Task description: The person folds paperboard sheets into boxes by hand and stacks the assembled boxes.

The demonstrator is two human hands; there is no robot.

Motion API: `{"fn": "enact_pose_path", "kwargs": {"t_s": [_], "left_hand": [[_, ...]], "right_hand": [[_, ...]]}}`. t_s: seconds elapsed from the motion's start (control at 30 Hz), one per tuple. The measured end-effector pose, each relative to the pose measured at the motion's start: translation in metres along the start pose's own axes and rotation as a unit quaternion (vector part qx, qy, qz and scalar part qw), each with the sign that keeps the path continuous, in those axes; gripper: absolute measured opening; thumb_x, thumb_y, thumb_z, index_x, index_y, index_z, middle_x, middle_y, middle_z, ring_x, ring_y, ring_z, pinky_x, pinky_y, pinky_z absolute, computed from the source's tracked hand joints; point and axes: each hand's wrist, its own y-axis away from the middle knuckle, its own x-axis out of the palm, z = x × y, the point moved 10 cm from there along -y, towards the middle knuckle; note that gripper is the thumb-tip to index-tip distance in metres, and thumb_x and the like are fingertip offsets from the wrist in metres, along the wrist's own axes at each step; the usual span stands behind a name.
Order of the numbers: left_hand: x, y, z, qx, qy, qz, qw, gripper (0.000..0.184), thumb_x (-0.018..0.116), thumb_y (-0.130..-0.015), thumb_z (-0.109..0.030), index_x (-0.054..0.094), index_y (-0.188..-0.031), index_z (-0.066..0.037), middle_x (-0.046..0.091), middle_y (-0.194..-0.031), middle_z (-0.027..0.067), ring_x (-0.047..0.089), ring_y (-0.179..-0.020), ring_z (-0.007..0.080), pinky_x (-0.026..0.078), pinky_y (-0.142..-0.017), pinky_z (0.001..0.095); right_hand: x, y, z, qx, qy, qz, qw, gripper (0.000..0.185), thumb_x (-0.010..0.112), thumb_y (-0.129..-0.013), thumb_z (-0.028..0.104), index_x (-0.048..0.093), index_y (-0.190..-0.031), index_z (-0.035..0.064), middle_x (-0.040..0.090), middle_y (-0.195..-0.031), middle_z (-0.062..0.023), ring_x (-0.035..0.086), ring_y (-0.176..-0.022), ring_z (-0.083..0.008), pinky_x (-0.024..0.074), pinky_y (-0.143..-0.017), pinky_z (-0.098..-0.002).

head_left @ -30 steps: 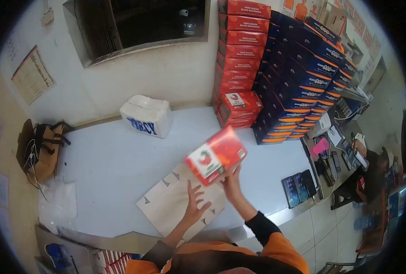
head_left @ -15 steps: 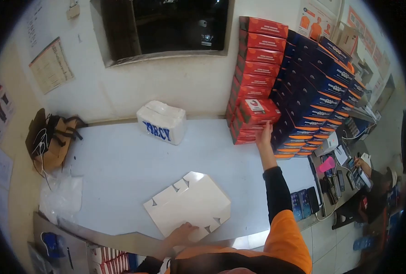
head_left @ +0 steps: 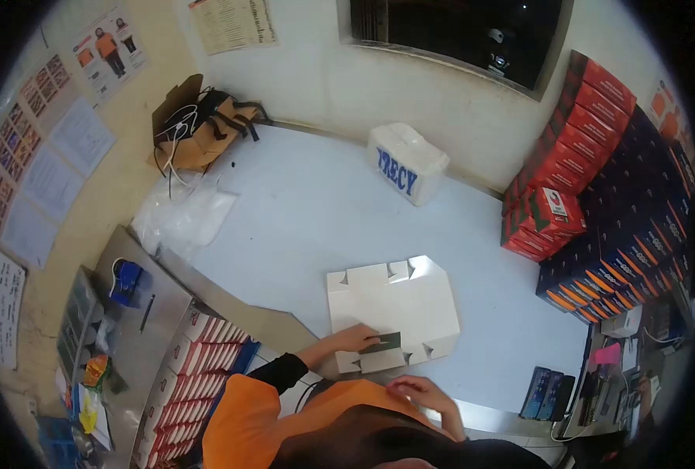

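Pale blue tabletop [head_left: 285,211] against a stained wall. Flat carton blank [head_left: 394,305] lies on it, near edge. Left hand [head_left: 355,338] at its dark flap [head_left: 382,342], fingers curled; cannot tell if pinching. Right hand [head_left: 426,392] half open, fingers loosely bent, nothing visible in it, beside the person's torso. White package [head_left: 407,162]: blue letters, first unclear, then "RECY". Print on stacked red boxes [head_left: 570,144] too small to read.
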Motion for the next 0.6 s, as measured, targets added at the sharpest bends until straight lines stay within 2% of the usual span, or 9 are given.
{"fn": "enact_pose_path", "kwargs": {"t_s": [0.07,0.1,0.17,0.23,0.33,0.4,0.47,0.53,0.6], "left_hand": [[-0.034,0.011,-0.024,0.098,0.066,-0.176,0.977,0.026,0.053,-0.092,-0.021,0.057,-0.087,0.004,0.054,-0.068,0.0212,0.057,-0.064,0.0324,0.044,-0.064,0.0405],[-0.043,0.015,-0.038,0.1,0.065,-0.177,0.977,0.026,0.053,-0.092,-0.021,0.057,-0.087,0.004,0.054,-0.068,0.0212,0.057,-0.064,0.0324,0.044,-0.064,0.0405],[-0.077,0.03,-0.08,0.039,0.062,-0.177,0.981,0.024,0.052,-0.092,-0.02,0.056,-0.086,0.003,0.055,-0.072,0.0216,0.054,-0.065,0.0362,0.043,-0.062,0.0399],[-0.102,0.057,-0.147,0.067,0.037,-0.167,0.983,0.023,0.053,-0.092,-0.02,0.055,-0.086,0.002,0.054,-0.073,0.0215,0.053,-0.065,0.0367,0.043,-0.061,0.0399],[-0.093,0.101,-0.232,0.173,-0.011,-0.143,0.974,0.021,0.054,-0.091,-0.02,0.056,-0.087,0.001,0.055,-0.076,0.0207,0.051,-0.064,0.0383,0.043,-0.06,0.0395],[-0.076,0.124,-0.262,0.233,-0.028,-0.166,0.958,0.021,0.055,-0.091,-0.02,0.057,-0.087,0.0,0.056,-0.076,0.0194,0.052,-0.065,0.0384,0.044,-0.061,0.0395],[-0.053,0.137,-0.272,0.224,-0.038,-0.146,0.963,0.021,0.054,-0.092,-0.02,0.06,-0.091,0.0,0.059,-0.076,0.0173,0.057,-0.065,0.0328,0.045,-0.061,0.037],[-0.041,0.143,-0.268,0.043,0.047,-0.118,0.991,0.019,0.051,-0.093,-0.015,0.063,-0.098,-0.002,0.064,-0.077,0.0138,0.062,-0.064,0.0172,0.048,-0.061,0.0288],[0.002,0.135,-0.234,-0.026,0.309,-0.073,0.948,0.021,0.05,-0.093,-0.015,0.061,-0.105,-0.001,0.065,-0.086,0.0113,0.062,-0.074,0.0175,0.048,-0.069,0.0274]], "right_hand": [[0.013,0.006,-0.008,0.088,0.087,-0.05,0.991,0.037,0.054,-0.089,0.004,0.049,-0.125,-0.001,0.059,-0.114,-0.0099,0.058,-0.099,-0.0195,0.0464,-0.085,-0.0301],[0.021,0.004,-0.006,0.087,0.089,-0.051,0.991,0.037,0.054,-0.089,0.004,0.049,-0.125,-0.001,0.059,-0.114,-0.0099,0.058,-0.099,-0.0195,0.0464,-0.085,-0.0301],[-0.007,0.033,0.074,-0.251,0.212,-0.34,0.881,0.045,0.051,-0.089,0.0,0.041,-0.133,0.0,0.05,-0.126,-0.0124,0.059,-0.093,-0.0195,0.0479,-0.081,-0.0302],[-0.031,0.045,0.095,-0.261,0.183,-0.406,0.856,0.054,0.051,-0.086,-0.005,0.035,-0.137,0.0016,0.044,-0.132,-0.0138,0.059,-0.086,-0.0206,0.0485,-0.079,-0.0302],[-0.039,0.067,0.155,-0.293,0.222,-0.419,0.83,0.05,0.051,-0.086,-0.001,0.039,-0.135,0.0042,0.047,-0.127,-0.0163,0.061,-0.08,-0.0205,0.0494,-0.076,-0.0316],[-0.028,0.077,0.177,-0.26,0.264,-0.343,0.863,0.053,0.058,-0.083,0.001,0.042,-0.133,0.0062,0.05,-0.124,-0.0145,0.061,-0.08,-0.0192,0.0494,-0.076,-0.03],[-0.018,0.102,0.193,-0.322,0.284,-0.319,0.845,0.05,0.072,-0.075,0.007,0.052,-0.122,0.0092,0.055,-0.104,-0.0085,0.055,-0.072,-0.0158,0.0471,-0.067,-0.0266],[-0.032,0.127,0.174,-0.322,0.139,-0.37,0.86,0.033,0.07,-0.079,0.007,0.056,-0.109,0.0077,0.052,-0.092,-0.0009,0.049,-0.07,-0.0088,0.0431,-0.062,-0.024],[-0.028,0.163,0.166,-0.355,0.09,-0.384,0.847,0.024,0.068,-0.082,0.011,0.058,-0.103,0.0069,0.054,-0.089,0.0005,0.049,-0.069,-0.0071,0.0414,-0.061,-0.0232]]}}
